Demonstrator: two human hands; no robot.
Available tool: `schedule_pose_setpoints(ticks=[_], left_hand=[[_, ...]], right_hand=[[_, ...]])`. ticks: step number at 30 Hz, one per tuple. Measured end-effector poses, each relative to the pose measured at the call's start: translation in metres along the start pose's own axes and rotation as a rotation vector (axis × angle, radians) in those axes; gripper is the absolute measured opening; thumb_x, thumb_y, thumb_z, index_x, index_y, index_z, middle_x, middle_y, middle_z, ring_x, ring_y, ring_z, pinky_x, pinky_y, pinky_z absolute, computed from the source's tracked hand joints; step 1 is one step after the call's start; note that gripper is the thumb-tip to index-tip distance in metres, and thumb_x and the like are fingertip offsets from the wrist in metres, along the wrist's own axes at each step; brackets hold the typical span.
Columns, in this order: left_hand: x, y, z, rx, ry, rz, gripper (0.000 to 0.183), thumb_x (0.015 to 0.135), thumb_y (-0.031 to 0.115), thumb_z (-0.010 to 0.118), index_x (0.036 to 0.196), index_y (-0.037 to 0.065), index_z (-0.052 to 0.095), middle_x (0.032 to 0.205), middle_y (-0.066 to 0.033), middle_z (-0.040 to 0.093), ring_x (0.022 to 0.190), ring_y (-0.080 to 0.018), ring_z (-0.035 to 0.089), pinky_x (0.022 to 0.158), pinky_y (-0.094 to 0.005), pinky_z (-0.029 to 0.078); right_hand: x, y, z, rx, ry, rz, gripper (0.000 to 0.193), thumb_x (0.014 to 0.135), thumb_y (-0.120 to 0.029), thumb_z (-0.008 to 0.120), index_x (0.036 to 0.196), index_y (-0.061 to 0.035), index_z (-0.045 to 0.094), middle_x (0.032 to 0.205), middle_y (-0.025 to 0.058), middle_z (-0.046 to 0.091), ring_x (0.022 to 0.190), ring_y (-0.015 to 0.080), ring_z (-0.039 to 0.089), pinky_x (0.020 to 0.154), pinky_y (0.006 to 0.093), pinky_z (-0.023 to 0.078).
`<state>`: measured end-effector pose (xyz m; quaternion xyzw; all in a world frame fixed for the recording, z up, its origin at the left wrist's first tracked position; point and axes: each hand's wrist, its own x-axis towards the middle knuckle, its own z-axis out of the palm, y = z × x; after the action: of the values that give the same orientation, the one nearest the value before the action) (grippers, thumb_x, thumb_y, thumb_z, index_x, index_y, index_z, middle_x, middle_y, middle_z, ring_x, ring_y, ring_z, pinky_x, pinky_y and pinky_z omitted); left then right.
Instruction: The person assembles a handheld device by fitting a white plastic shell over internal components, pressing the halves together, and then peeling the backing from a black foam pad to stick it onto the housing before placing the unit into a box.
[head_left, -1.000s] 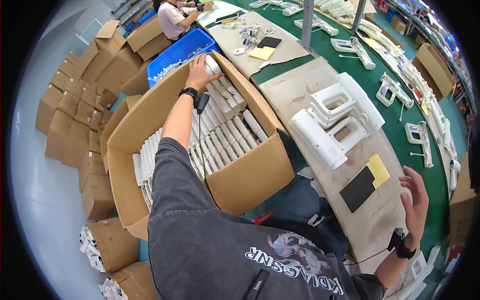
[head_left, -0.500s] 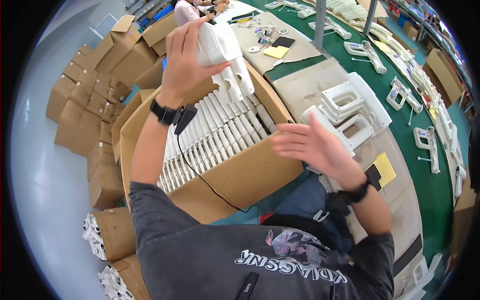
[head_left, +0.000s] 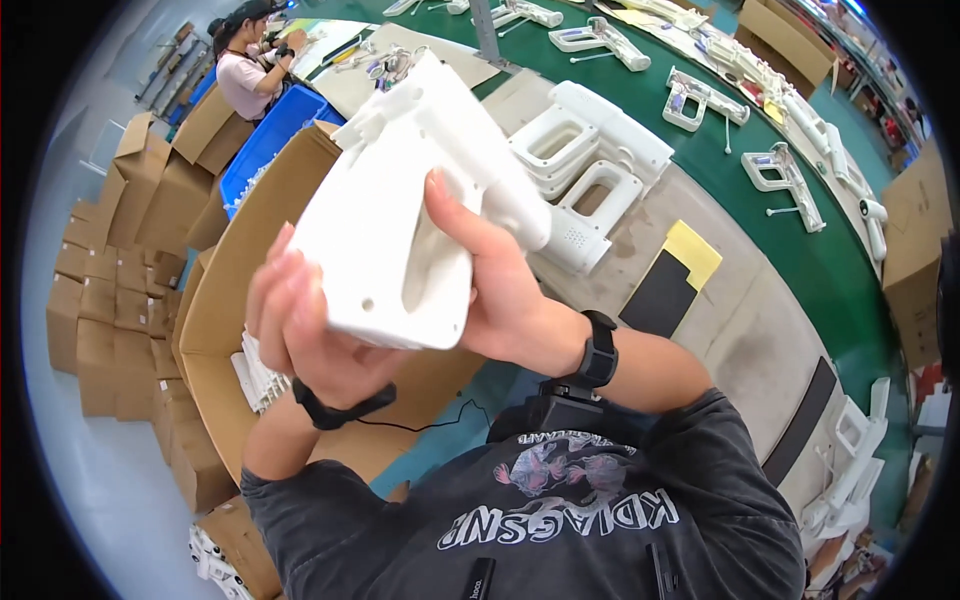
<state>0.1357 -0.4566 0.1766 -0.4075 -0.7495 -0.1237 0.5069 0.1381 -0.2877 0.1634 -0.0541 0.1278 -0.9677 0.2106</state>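
Both my hands grip a white plastic gun-shaped housing (head_left: 360,230), held up over the near edge of the cardboard box. My left hand (head_left: 315,335) wraps its lower left end, fingers curled around the edge. On the other side, my right hand (head_left: 505,295) clasps it, with the thumb lying near the handle opening. Whether it is one shell or several nested ones cannot be told. Beyond it, similar white shells (head_left: 625,150) are stacked on the beige mat (head_left: 745,320). The open box (head_left: 240,275) below holds white parts (head_left: 262,380), mostly hidden by my arms and the housing.
A yellow sheet (head_left: 692,250) and a black pad (head_left: 657,292) lie on the mat. White gun-shaped housings (head_left: 785,190) stand along the green work surface (head_left: 735,235). At the far left are a blue bin (head_left: 265,135), a seated co-worker (head_left: 245,75) and stacked cartons (head_left: 110,330).
My left hand has brought the white housing out from above the box, closer to me. My right hand, empty before, has come over and taken hold of it. The view has turned rightward.
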Motion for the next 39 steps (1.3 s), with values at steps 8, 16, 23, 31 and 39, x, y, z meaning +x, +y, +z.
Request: schedule_pose_setpoints(ticks=[8,16,23,31,39], left_hand=[[-0.061,0.081,0.006,-0.332,-0.2,-0.371,0.097,0.09,0.073,0.055,0.15,0.001,0.033,0.148,-0.0221,0.032,0.139,-0.0423,0.037,0.115,-0.0598,0.036],[-0.044,0.123,0.105,-1.892,-0.06,-1.533,0.084,0.104,0.05,0.051,0.159,0.0,0.012,0.152,-0.0176,0.038,0.135,-0.0259,0.047,0.111,-0.0398,0.041],[-0.026,0.152,0.156,-1.425,0.054,-1.536,0.128,0.078,0.032,0.087,0.157,-0.007,-0.005,0.148,-0.0276,0.029,0.137,-0.0339,0.041,0.112,-0.0401,0.041],[-0.034,0.152,0.199,-1.015,0.137,-1.664,0.115,0.087,0.042,0.079,0.158,-0.007,0.002,0.153,-0.0297,0.018,0.142,-0.0408,0.03,0.117,-0.0427,0.031],[-0.044,0.16,0.209,-1.146,0.217,-1.669,0.097,0.101,0.041,0.061,0.157,-0.01,-0.001,0.16,-0.0298,0.012,0.148,-0.0358,0.023,0.121,-0.0391,0.021]], right_hand=[[-0.03,-0.126,-0.042,-0.972,-0.155,0.325,0.063,0.088,-0.025,0.079,0.139,-0.0005,0.051,0.125,0.0119,0.065,0.11,0.0222,0.067,0.095,0.0373,0.056],[-0.013,-0.213,-0.06,-1.7,-0.415,1.28,0.08,0.072,-0.023,0.093,0.137,0.0004,0.053,0.114,0.0067,0.066,0.099,0.0142,0.061,0.091,0.0303,0.05],[0.05,-0.215,-0.08,-1.838,-0.523,1.371,0.071,0.075,-0.027,0.092,0.132,-0.0007,0.059,0.111,0.0058,0.069,0.097,0.0141,0.063,0.088,0.0293,0.051],[0.122,-0.205,-0.109,-1.987,-0.623,1.481,0.068,0.075,-0.026,0.092,0.133,-0.0054,0.063,0.111,0.0034,0.072,0.101,0.0136,0.063,0.092,0.0287,0.049],[0.133,-0.21,-0.112,-2.129,-0.653,1.476,0.066,0.077,-0.025,0.089,0.135,-0.0065,0.063,0.114,0.0054,0.072,0.106,0.0169,0.062,0.093,0.0305,0.047]])
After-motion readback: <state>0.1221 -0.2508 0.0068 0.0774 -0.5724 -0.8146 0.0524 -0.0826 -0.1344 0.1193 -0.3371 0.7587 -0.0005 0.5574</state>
